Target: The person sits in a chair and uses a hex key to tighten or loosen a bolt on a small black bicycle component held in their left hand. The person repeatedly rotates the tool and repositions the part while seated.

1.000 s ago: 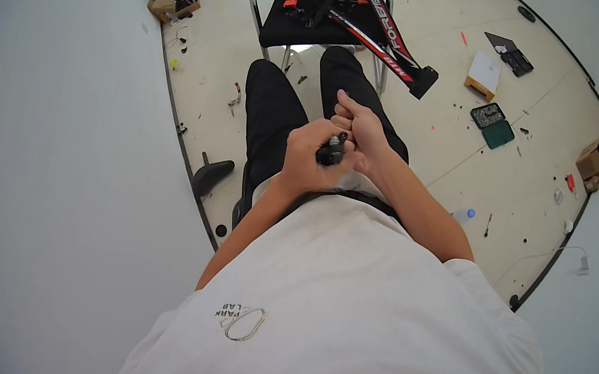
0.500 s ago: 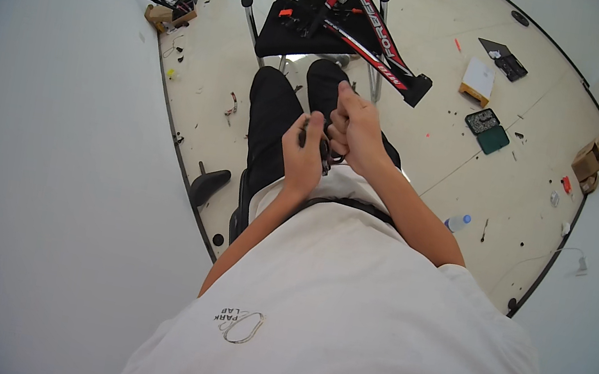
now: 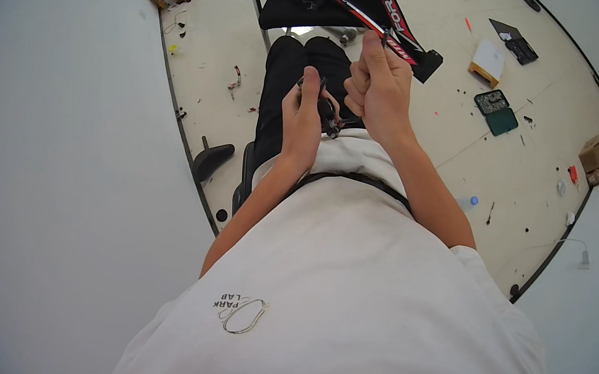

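Observation:
My left hand (image 3: 303, 120) is wrapped around a black bicycle part (image 3: 327, 115), compact and jointed, held above my lap. Its exact kind is hard to make out. My right hand (image 3: 384, 94) is raised just to the right of that part, apart from it, fingers curled and thumb pressed to the index finger. A thin dark stick-like piece (image 3: 385, 38) shows at the pinch. Beyond the hands, a red, black and white bicycle frame (image 3: 378, 22) lies across a black chair (image 3: 277, 13).
On the floor to the right are an open green tool case (image 3: 502, 119), a white and orange box (image 3: 487, 62) and a bottle (image 3: 469, 203). A bicycle saddle (image 3: 213, 161) lies by the left wall. Small parts are scattered about; a cardboard box (image 3: 594, 153) stands far right.
My right hand has moved up and right, away from the black bicycle part. The left hand still holds the part, now more exposed. The whole view has shifted slightly.

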